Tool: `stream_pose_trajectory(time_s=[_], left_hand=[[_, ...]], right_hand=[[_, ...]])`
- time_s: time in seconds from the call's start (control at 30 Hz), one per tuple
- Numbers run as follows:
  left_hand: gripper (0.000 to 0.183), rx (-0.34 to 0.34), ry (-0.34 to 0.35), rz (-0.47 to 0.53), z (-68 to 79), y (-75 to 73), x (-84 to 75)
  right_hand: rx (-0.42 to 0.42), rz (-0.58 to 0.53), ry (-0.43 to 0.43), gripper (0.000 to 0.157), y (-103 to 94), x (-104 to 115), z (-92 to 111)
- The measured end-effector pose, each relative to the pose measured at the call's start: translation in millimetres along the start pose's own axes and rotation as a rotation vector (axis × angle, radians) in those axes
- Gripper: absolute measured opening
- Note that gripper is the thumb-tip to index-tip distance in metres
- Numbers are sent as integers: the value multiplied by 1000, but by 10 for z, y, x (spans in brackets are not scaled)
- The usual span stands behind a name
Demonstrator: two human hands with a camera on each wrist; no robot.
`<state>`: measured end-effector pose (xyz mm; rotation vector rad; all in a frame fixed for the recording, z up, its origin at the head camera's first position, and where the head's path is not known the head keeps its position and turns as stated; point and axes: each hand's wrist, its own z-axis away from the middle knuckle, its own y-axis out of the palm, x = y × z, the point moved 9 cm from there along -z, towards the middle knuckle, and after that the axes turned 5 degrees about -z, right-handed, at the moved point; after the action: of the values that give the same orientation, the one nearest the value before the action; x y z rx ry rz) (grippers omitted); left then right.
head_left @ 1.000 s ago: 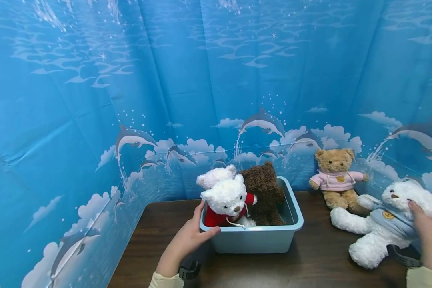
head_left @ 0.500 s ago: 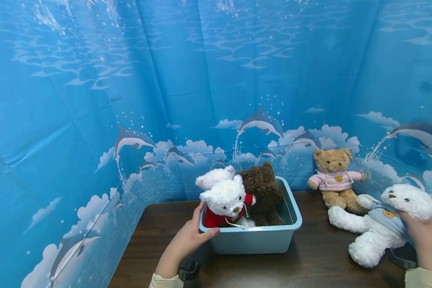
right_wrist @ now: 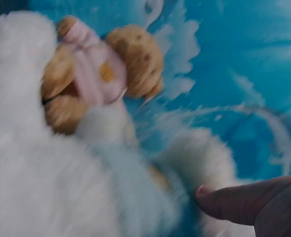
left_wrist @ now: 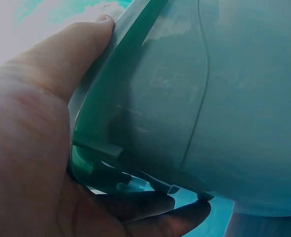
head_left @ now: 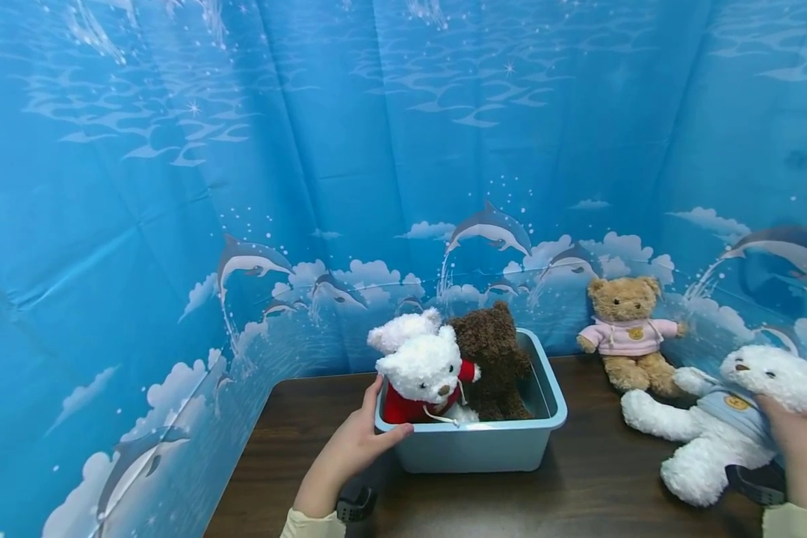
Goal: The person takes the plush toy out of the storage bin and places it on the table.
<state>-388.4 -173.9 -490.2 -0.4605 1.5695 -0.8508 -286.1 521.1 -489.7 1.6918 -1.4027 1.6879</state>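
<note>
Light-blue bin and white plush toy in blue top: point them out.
Light-blue bin (head_left: 472,451), head view: front wall.
White plush toy in blue top (head_left: 733,418), head view: front of the top.

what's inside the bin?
Bin: white bear in red, a second white plush mostly hidden behind it, and a brown plush. Their undersides and the floor beneath are covered.

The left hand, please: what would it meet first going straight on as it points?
The tub, which the left hand grips; after that, probably the white bear in red inside, though depth is unclear.
</note>
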Motion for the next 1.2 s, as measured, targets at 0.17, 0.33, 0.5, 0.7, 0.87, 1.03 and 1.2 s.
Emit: stream_pose_trajectory(time_s=[0.17, 0.33, 0.5, 0.7, 0.87, 1.03, 1.2], left_hand=[[122, 3, -6, 7, 2, 1, 8], [122, -3, -1, 6, 11, -9, 13], [122, -1, -1, 1, 35, -23, -2], [123, -5, -2, 9, 48, -61, -40], [123, -8, -5, 8, 49, -74, -20], [123, -7, 9, 0, 41, -76, -38], [123, 4, 22, 6, 40, -37, -52]], right_hand=[[-35, -2, -56, 86, -108, 401, 133], [-26, -15, -149, 74, -141, 1060, 390], [181, 4, -348, 73, 155, 1818, 734], [630, -133, -689, 81, 901, 2676, 1218], [911, -107, -836, 86, 1648, 3051, 1518], [1113, 52, -869, 102, 2288, 2957, 1659], [1263, 126, -781, 111, 2642, 2658, 1764]])
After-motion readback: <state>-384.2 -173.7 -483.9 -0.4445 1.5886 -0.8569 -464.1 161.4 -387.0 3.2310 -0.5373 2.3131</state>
